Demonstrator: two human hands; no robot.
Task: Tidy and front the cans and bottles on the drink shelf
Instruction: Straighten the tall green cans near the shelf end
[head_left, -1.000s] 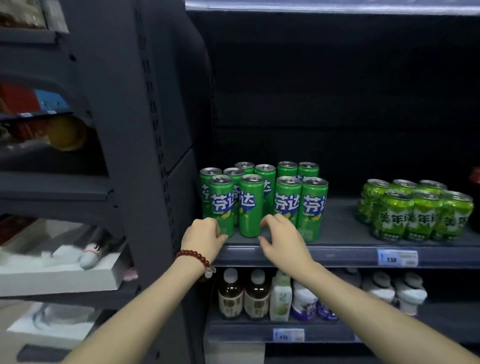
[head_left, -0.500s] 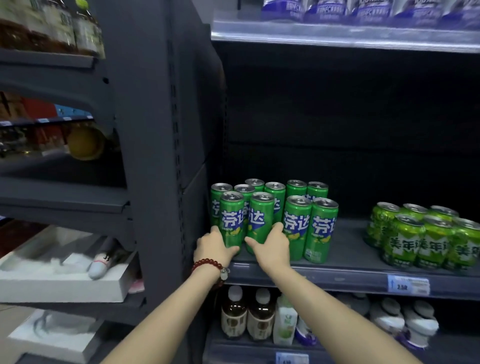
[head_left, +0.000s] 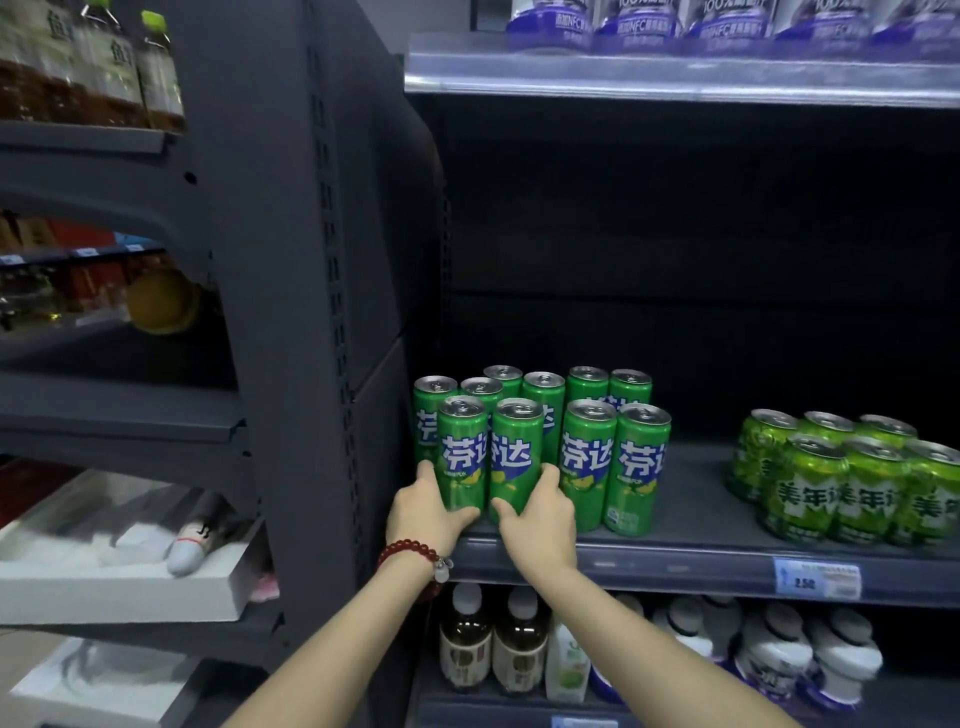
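left hand (head_left: 427, 512), right hand (head_left: 540, 517) now clasping front cans (head_left: 488, 457)

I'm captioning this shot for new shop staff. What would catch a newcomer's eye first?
First, the tall green cans clustered at the left end of the middle shelf, with the left hand and right hand cupping the two front-left cans. Next, the squat lime-green cans grouped at the right. Between and behind them the shelf is bare and dark.

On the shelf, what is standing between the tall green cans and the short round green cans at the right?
Nothing: in the head view, the shelf is bare between the tall green cans and the short round green cans.
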